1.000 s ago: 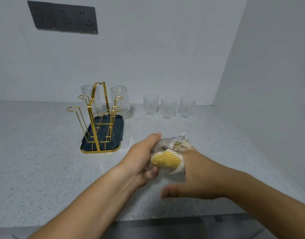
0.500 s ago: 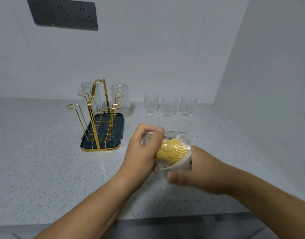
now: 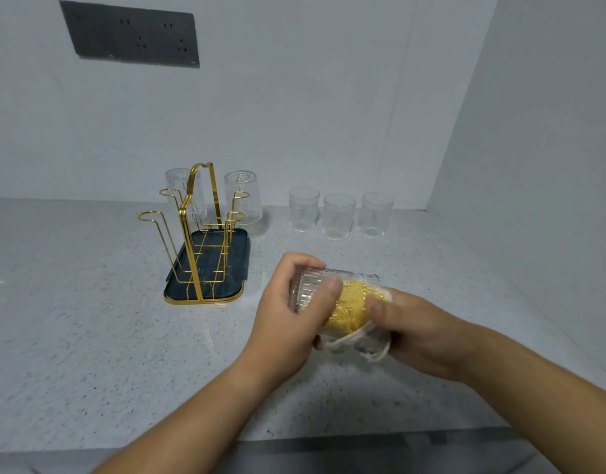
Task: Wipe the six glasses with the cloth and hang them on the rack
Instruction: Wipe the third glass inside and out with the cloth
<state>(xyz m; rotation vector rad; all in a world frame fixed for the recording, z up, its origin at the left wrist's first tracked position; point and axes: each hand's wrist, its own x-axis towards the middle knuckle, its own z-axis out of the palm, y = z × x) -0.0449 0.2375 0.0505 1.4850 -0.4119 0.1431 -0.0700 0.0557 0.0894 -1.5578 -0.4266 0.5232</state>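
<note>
Holding sideways, low and just right of the frame's centre, a clear ribbed drinking glass in the left hand, thumb lying across the ribbed side and fingers curling round the closed end. Gripping with the right hand a yellow knobbly cloth with a pale corded edge, its bulk sitting stuffed inside the glass's mouth, its edge trailing out over the rim. Keeping both hands over a grey speckled stone counter. Standing left of centre, a gold wire rack with a tall looped handle on a dark oblong tray with a gold rim. Hanging upside down on the rack's far pegs, one clear glass on the left and another on the right. Waiting upright in a row to the right of the rack, close under the white wall, three more clear glasses. Showing at the upper left of the frame, a dark socket panel.
</note>
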